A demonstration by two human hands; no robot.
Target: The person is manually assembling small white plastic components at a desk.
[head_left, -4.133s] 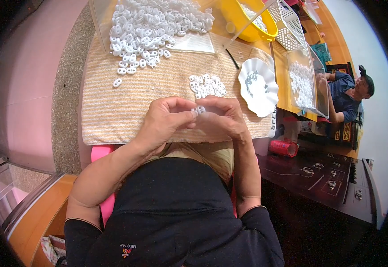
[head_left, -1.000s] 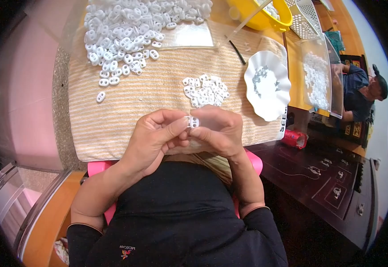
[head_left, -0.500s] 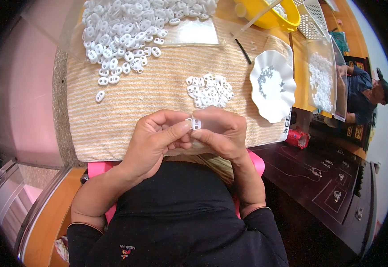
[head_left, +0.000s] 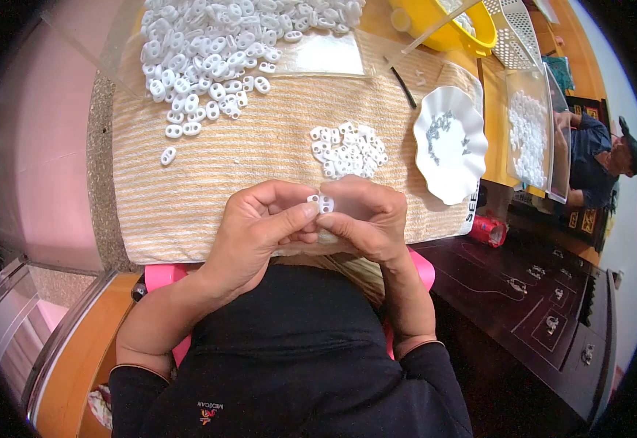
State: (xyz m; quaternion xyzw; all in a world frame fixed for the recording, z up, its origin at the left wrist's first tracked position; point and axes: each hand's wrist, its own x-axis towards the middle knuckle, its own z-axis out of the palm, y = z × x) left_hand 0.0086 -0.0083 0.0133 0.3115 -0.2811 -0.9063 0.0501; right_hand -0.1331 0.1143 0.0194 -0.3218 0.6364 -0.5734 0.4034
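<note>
Left hand (head_left: 254, 220), right hand (head_left: 371, 220) pinch white holed plastic (head_left: 326, 204) between fingers; desk's (head_left: 497, 150) near edge below; long axis unclear

Piece (head_left: 326, 204): white. Towel (head_left: 260, 146): tan-and-white stripes. Dish (head_left: 450, 179): white; bits (head_left: 436, 133), grey. Basin (head_left: 459, 39): yellow. Seat (head_left: 161, 275): pink. Shirt (head_left: 282, 350): black.
</note>
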